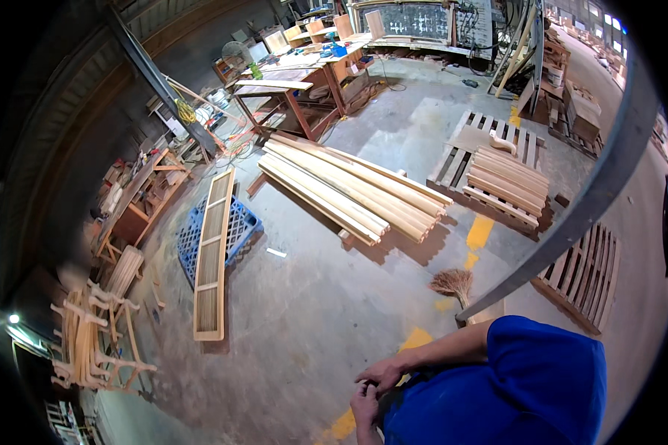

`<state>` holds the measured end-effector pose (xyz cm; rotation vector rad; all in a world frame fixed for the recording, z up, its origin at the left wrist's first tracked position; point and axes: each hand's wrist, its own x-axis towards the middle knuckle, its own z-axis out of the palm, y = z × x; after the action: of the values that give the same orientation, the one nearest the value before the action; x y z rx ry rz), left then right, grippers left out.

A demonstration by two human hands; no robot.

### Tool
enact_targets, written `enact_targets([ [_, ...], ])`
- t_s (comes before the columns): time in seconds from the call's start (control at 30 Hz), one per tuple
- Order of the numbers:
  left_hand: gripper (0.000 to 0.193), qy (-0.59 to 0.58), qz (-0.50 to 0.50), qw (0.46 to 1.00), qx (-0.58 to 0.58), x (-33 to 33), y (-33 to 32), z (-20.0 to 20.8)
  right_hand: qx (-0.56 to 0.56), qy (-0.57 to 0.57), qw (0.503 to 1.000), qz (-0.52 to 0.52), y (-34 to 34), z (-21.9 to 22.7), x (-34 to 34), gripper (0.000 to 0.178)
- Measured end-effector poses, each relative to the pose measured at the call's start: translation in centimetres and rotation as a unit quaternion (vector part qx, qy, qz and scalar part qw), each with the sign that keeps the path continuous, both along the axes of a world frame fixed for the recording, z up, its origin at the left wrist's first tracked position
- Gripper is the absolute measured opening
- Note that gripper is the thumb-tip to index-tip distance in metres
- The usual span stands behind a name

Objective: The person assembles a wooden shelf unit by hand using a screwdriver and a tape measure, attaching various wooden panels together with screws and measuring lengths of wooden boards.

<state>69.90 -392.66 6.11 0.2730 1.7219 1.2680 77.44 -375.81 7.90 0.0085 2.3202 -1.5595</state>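
Note:
My two hands come together in front of my blue shirt, near the lower edge. My right hand (381, 374) has its fingers bent and touches or nearly touches the other hand. Just below it is my left hand (364, 407), its fingers curled up toward the right one. A small dark patch shows between them; whether it is a held thing or shadow I cannot tell. Nearest to my right arm are a straw broom (453, 283) and a grey metal post (564, 226). Farther off, a long slatted wooden frame (214, 252) lies across a blue plastic pallet (243, 226).
Long pale wooden beams (349, 185) lie in a stack on the floor ahead. Wooden pallets (460, 159) stand to the right, one bearing stacked boards (508, 178). Curved wooden chair parts (89, 341) are piled at the left. A cluttered workbench (297, 74) stands at the back.

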Motion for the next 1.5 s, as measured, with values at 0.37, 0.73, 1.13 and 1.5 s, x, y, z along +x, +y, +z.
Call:
enact_targets([
  [0.37, 0.018, -0.008, -0.083, 0.996, -0.043, -19.2, 11.4, 0.6, -0.023, -0.096, 0.986, -0.135, 11.2, -3.9, -7.7, 0.040],
  [0.73, 0.009, -0.081, 0.149, 0.984, 0.060, -47.5, 19.2, 4.4, 0.002, -0.399, 0.847, -0.351, 12.2, -4.2, 0.7, 0.039],
  [1.13, 0.027, -0.167, 0.206, 0.955, 0.131, -50.5, 24.1, 0.6, -0.048, -0.394, 0.820, -0.412, 12.4, -3.9, -4.2, 0.029],
  [1.5, 0.022, -0.146, 0.355, 0.901, 0.203, -53.5, 21.7, 4.2, 0.082, -0.317, 0.912, -0.247, 23.7, -5.8, -14.5, 0.031],
])
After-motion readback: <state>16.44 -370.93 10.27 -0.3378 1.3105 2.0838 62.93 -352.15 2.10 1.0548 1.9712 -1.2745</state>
